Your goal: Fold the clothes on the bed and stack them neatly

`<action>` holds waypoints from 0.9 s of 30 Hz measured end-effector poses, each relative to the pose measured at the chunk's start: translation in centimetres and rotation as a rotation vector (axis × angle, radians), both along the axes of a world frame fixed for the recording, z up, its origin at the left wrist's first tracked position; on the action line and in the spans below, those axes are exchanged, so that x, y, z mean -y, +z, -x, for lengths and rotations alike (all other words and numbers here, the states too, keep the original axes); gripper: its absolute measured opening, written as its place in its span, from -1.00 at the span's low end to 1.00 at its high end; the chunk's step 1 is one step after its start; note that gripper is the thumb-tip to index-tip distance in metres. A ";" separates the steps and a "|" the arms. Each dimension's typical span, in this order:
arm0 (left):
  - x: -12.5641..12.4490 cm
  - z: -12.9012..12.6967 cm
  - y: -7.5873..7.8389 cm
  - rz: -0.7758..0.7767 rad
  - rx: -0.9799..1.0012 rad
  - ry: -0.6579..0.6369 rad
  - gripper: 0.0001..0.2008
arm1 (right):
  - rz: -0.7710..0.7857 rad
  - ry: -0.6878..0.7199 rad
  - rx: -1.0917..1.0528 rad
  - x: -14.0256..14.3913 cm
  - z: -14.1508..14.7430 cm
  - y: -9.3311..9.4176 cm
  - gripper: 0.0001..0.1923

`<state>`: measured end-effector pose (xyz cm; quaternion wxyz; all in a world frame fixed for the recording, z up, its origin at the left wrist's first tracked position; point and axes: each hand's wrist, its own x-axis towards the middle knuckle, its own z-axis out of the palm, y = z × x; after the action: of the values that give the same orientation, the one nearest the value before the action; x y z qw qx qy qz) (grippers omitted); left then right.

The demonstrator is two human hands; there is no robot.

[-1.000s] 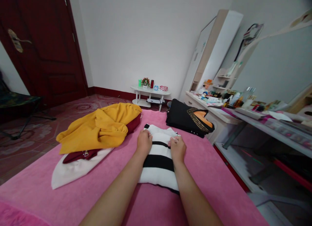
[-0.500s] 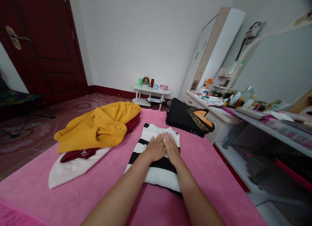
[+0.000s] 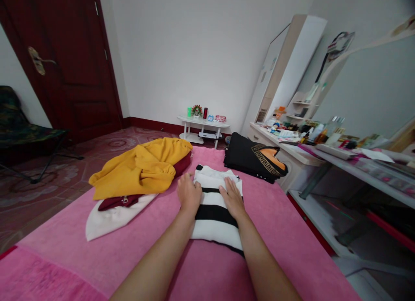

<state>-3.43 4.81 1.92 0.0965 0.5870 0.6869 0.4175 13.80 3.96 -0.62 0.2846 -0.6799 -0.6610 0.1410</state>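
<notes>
A folded garment with black and white stripes lies on the pink bedspread in front of me. My left hand is at the garment's left edge, its fingers slightly bent and thumb apart, touching the side. Spread flat on the right part of the garment is my right hand, fingers pointing away from me. To the left sits a loose pile: a yellow garment on top, a dark red one with a zip beneath, and a whitish one at the bottom.
Folded black clothing with a patterned gold band rests at the bed's far right. A cluttered dressing table with a mirror stands along the right side. Beyond the bed is a small white table; a camouflage folding chair stands left.
My hands were side by side on the middle of the striped garment. They have moved apart, the left to its left edge and the right toward its right side. The view has shifted slightly.
</notes>
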 end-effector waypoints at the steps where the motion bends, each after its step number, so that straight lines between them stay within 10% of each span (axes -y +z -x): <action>1: 0.0 0.3 0.0 0.072 -0.009 0.039 -0.67 | -0.012 -0.004 -0.004 0.0 0.0 -0.1 -0.31; 5: -0.3 0.6 0.0 0.241 -0.029 0.002 -0.63 | -0.023 -0.004 -0.015 -0.1 -0.2 -0.2 -0.32; 15: -2.2 0.4 -1.1 0.029 0.212 -0.204 -0.64 | -0.087 0.013 -0.068 0.0 -0.4 -0.4 -0.37; 19: -3.2 1.1 -2.0 0.078 0.284 -0.099 -0.74 | -0.063 -0.008 -0.057 0.2 -0.3 -0.2 -0.37; 27: -2.2 2.0 -0.4 0.298 -0.023 -0.071 -0.44 | 0.142 -0.281 -0.004 0.8 0.1 1.0 -0.19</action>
<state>-5.39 7.00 1.47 0.1893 0.5946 0.7211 0.3008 13.74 3.12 0.33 0.2542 -0.7838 -0.5470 0.1474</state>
